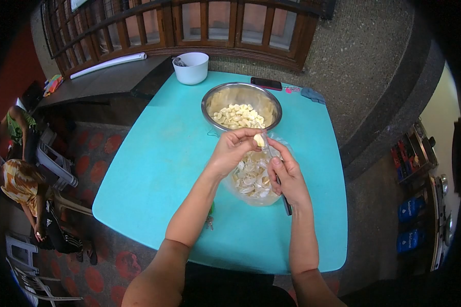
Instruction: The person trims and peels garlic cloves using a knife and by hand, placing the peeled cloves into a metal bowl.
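Observation:
Between the fingertips of my left hand (234, 152) is a pale garlic clove (259, 139). My right hand (289, 177) is closed around a knife (287, 203) with a dark handle; its blade points up beside the clove. Both hands are above a plastic bag or container (251, 179) filled with whitish peels. Just beyond them stands a steel bowl (207, 108) with many peeled cloves (239, 115) inside.
On the turquoise table (153, 138) are a white tub (192, 71), a dark phone (266, 83) and a folded blue-grey cloth (312, 95) at the far edge. Two people (23, 181) are at the left, near plastic chairs (56, 161).

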Tool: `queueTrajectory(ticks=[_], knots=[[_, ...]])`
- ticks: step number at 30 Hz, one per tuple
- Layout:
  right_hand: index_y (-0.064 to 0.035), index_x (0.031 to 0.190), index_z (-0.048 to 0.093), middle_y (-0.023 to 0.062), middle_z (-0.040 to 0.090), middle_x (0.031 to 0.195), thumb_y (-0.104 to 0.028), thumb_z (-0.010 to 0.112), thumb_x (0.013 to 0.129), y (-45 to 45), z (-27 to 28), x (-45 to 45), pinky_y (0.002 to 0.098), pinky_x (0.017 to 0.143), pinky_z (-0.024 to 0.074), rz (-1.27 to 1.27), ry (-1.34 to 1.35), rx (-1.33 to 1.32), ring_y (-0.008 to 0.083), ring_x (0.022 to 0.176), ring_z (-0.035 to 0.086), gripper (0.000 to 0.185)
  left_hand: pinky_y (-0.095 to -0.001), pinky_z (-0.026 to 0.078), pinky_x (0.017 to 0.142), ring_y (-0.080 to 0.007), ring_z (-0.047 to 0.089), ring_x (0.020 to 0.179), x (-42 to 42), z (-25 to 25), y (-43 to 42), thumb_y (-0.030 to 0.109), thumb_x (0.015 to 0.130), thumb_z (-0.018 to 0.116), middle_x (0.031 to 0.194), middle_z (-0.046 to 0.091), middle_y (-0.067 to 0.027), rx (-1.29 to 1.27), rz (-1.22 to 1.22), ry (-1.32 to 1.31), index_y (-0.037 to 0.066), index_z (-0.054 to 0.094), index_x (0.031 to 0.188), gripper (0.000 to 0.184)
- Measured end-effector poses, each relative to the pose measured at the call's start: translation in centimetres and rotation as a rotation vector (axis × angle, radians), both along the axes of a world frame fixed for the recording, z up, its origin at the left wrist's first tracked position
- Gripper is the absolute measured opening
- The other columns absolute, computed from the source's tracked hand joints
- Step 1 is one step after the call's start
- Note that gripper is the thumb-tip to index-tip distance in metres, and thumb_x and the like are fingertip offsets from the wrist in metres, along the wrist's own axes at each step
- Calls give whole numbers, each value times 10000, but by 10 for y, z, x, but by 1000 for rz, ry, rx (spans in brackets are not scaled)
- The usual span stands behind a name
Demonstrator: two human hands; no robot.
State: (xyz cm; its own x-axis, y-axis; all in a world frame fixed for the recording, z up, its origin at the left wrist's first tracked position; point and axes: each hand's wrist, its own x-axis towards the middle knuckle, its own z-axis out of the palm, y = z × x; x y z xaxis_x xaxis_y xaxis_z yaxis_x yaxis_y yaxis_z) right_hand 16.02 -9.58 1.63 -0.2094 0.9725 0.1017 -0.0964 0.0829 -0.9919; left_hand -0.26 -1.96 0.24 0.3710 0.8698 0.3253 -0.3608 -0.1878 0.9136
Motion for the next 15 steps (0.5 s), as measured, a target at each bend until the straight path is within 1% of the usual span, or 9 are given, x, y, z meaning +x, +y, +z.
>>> queueTrajectory(ticks=[3, 6, 8, 11, 14, 15], knots=[[-174, 1390, 319, -38, 378, 586, -188, 396, 977, -4, 3, -4, 186, 387, 280, -24, 43, -24, 27, 429, 307, 420, -284, 509, 803, -132, 613, 868, 0, -3, 3, 16, 833, 534, 1063, 635, -92, 5, -6, -3, -26, 597, 1132, 309], [-166, 1385, 310, -32, 386, 581, -193, 392, 980, -4, 2, -4, 189, 385, 285, -15, 57, -47, 30, 421, 312, 415, -289, 514, 818, -139, 611, 889, 0, 0, 0, 17, 838, 535, 1103, 619, -101, 12, 13, -9, -30, 600, 1127, 300], [-159, 1366, 337, -31, 391, 582, -193, 395, 979, -4, 2, -3, 187, 384, 287, 5, 58, -53, 28, 420, 316, 393, -293, 519, 822, -144, 610, 898, 0, 0, -1, 18, 843, 535, 1120, 612, -102, -3, 12, -28, -34, 605, 1115, 285], [-151, 1338, 378, -31, 394, 576, -191, 402, 977, -1, -2, -1, 184, 382, 287, -1, 43, -18, 28, 416, 323, 363, -303, 526, 827, -159, 610, 924, 1, 0, 0, 27, 846, 574, 1123, 611, -102, -61, -25, -94, -30, 608, 1110, 273], [-145, 1318, 412, -35, 387, 565, -186, 410, 974, -1, -2, -2, 182, 380, 283, -18, 39, -14, 29, 412, 321, 346, -310, 530, 828, -174, 616, 935, 3, -2, 0, 46, 836, 620, 1128, 607, -121, -11, 2, -44, -26, 609, 1107, 281], [-143, 1313, 422, -37, 383, 561, -184, 413, 973, -2, -2, -2, 181, 379, 281, -22, 41, -21, 29, 411, 319, 342, -311, 531, 827, -177, 618, 934, 3, -1, 0, 50, 830, 631, 1113, 613, -124, -49, -6, -57, -24, 608, 1109, 289]])
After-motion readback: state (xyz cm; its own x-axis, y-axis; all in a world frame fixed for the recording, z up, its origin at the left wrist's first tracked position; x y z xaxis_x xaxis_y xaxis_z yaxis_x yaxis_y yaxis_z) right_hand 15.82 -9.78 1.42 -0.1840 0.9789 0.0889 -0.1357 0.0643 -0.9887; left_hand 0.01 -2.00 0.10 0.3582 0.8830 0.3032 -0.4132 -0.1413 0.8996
